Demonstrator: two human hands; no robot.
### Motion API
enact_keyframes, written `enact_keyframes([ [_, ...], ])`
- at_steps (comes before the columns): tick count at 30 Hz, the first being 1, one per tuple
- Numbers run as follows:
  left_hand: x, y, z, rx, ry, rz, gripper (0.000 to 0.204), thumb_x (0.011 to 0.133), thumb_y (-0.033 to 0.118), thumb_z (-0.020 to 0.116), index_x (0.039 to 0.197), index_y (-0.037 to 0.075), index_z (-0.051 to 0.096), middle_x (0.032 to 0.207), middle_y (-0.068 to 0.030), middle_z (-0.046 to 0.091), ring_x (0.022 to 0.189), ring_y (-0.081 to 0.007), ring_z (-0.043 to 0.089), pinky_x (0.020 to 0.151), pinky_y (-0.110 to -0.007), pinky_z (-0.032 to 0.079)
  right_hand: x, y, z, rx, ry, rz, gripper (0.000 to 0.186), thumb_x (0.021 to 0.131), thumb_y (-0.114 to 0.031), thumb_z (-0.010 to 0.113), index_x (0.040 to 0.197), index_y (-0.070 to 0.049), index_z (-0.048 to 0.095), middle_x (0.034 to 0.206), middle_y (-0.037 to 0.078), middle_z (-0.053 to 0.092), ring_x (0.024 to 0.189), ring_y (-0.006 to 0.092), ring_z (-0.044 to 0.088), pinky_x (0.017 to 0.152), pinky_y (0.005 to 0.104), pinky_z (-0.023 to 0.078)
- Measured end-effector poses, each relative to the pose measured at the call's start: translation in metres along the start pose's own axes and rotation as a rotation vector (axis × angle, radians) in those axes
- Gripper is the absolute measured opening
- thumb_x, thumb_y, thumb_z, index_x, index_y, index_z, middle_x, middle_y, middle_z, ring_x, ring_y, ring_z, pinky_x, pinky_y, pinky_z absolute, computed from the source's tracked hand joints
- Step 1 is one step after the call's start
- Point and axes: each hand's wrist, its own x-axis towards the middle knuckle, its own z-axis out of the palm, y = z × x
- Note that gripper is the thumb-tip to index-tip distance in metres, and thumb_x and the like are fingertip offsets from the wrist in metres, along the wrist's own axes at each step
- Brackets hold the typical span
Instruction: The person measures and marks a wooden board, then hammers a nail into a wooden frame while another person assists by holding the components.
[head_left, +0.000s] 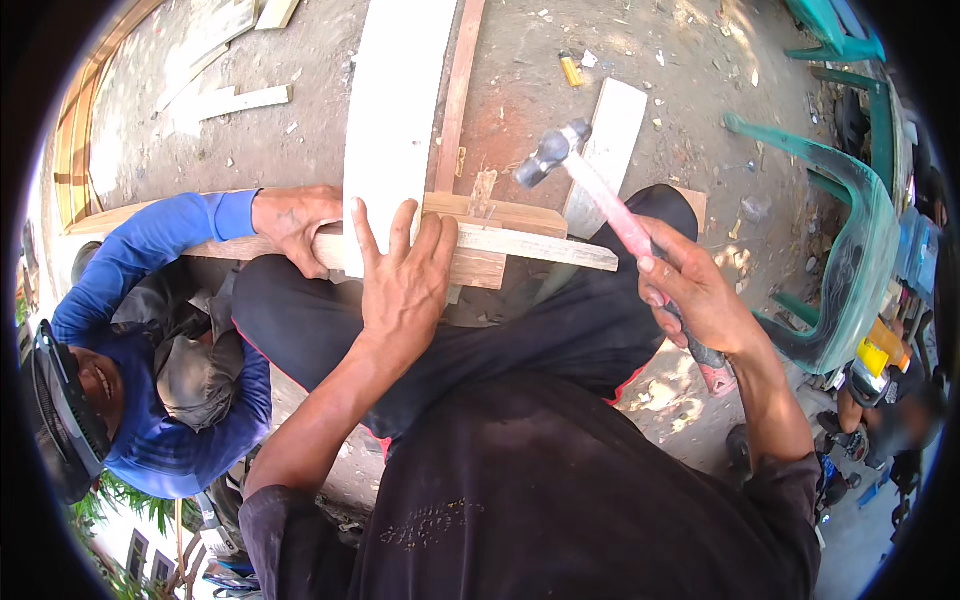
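Observation:
My right hand (690,285) is closed around the handle of a ball-peen hammer (615,205), which is raised with its metal head pointing up and left. My left hand (405,275) lies with fingers spread across the near end of a wide pale board (393,110) and a narrow wooden strip (545,248). The strip runs crosswise past the board to the right. Beneath them, another timber piece (515,215) shows. At the left, a co-worker's hand (300,220) grips the strip and timber beside the board.
A co-worker in a blue sleeve (165,255) crouches close on my left. A loose board (610,140) and a yellow lighter (570,69) lie on the dirt ground. Green plastic chairs (850,270) stand at the right. Offcuts (245,102) lie at the far left.

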Motion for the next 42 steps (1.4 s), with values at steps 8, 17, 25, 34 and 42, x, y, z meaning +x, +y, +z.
enact_keyframes([
  [8,-0.001,-0.005,0.004,-0.106,0.070,-0.004,0.052,0.081,0.004,0.068,0.133,0.004,0.066,0.127,-0.0074,0.062,0.139,-0.0334,0.047,0.127,-0.071,0.014,0.013,-0.022,0.005,-0.021,0.241,-0.168,0.060,0.111,-0.025,0.051,0.168,-0.021,0.031,0.077,-0.003,0.045,0.050,0.0050,0.046,0.040,0.0216,0.040],
  [17,0.002,-0.010,0.004,-0.156,0.096,0.031,0.052,0.080,0.006,0.069,0.131,0.000,0.065,0.123,-0.0088,0.062,0.139,-0.0342,0.046,0.125,-0.073,0.016,0.005,-0.022,0.011,-0.022,0.029,0.044,0.062,0.111,-0.028,0.054,0.168,-0.020,0.031,0.076,-0.002,0.044,0.050,0.0044,0.043,0.042,0.0207,0.039],
  [25,0.002,-0.008,0.004,-0.152,0.071,0.007,0.053,0.080,0.001,0.068,0.132,0.005,0.066,0.126,-0.0062,0.064,0.136,-0.0335,0.049,0.127,-0.068,0.014,0.010,-0.021,0.015,-0.099,0.235,-0.059,0.060,0.111,-0.022,0.051,0.168,-0.024,0.031,0.077,-0.003,0.046,0.053,0.0049,0.046,0.041,0.0224,0.040],
  [34,0.001,-0.009,0.002,-0.156,0.078,-0.008,0.052,0.079,0.000,0.068,0.131,0.003,0.066,0.126,-0.0069,0.063,0.136,-0.0337,0.049,0.128,-0.068,0.014,0.026,-0.040,-0.002,0.004,0.564,-0.361,0.060,0.112,-0.026,0.051,0.168,-0.019,0.031,0.075,-0.002,0.046,0.049,0.0051,0.045,0.040,0.0213,0.040],
  [42,0.001,-0.008,0.001,-0.179,0.071,-0.014,0.052,0.077,-0.001,0.067,0.129,0.003,0.066,0.123,-0.0068,0.064,0.135,-0.0334,0.049,0.128,-0.068,0.014,0.012,-0.030,0.013,-0.043,0.142,0.016,0.061,0.111,-0.022,0.051,0.168,-0.019,0.029,0.076,-0.002,0.047,0.050,0.0058,0.046,0.040,0.0229,0.041],
])
